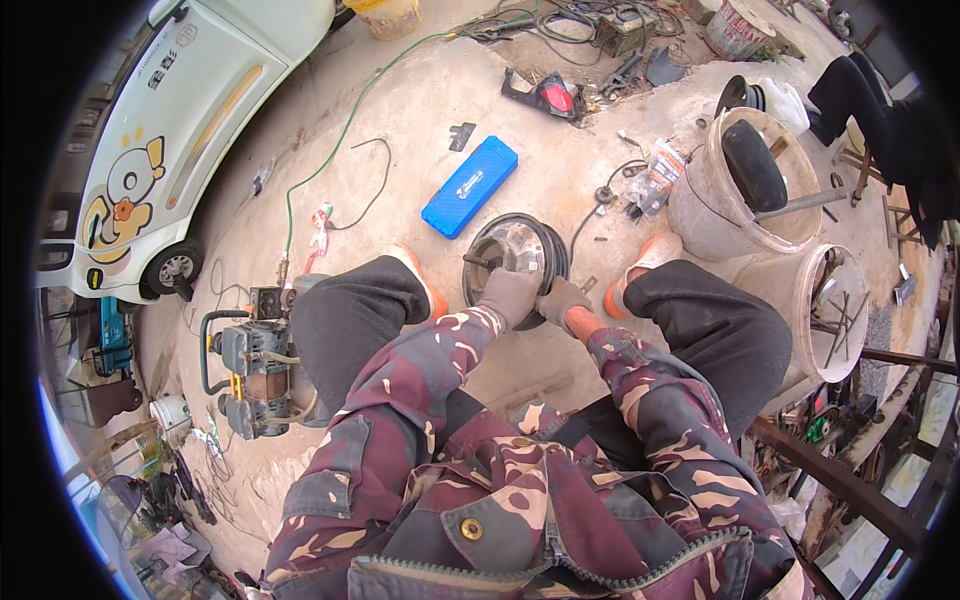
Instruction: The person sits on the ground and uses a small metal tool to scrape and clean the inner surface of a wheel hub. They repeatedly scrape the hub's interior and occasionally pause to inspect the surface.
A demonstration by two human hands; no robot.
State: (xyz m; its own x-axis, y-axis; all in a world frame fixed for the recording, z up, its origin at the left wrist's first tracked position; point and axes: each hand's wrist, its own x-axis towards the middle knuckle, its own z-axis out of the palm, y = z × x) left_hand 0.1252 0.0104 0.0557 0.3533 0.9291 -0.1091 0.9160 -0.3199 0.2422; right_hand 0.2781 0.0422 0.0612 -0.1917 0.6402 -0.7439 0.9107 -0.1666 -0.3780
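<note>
Between my feet a small dark wheel (pixel 509 238) with a shiny metal face lies on the concrete, a short dark shaft (pixel 483 262) sticking out from its left part. My left hand (pixel 511 294), in a grey glove, is closed over the wheel's near side. At the near right edge my gloved right hand (pixel 563 299) grips the rim, its fingertips partly hidden. Just beyond the wheel is a blue plastic case (pixel 470 187), closed and set at a slant. A thin black cable (pixel 578 232) runs close to the wheel's right side.
An air compressor (pixel 256 370) stands left of my leg, with a green hose (pixel 345 130) leading away. Two white buckets (pixel 690 205) holding parts stand at right. A white van (pixel 190 130) is parked at left. A red-lensed lamp (pixel 556 97) and coiled cables lie at the far side.
</note>
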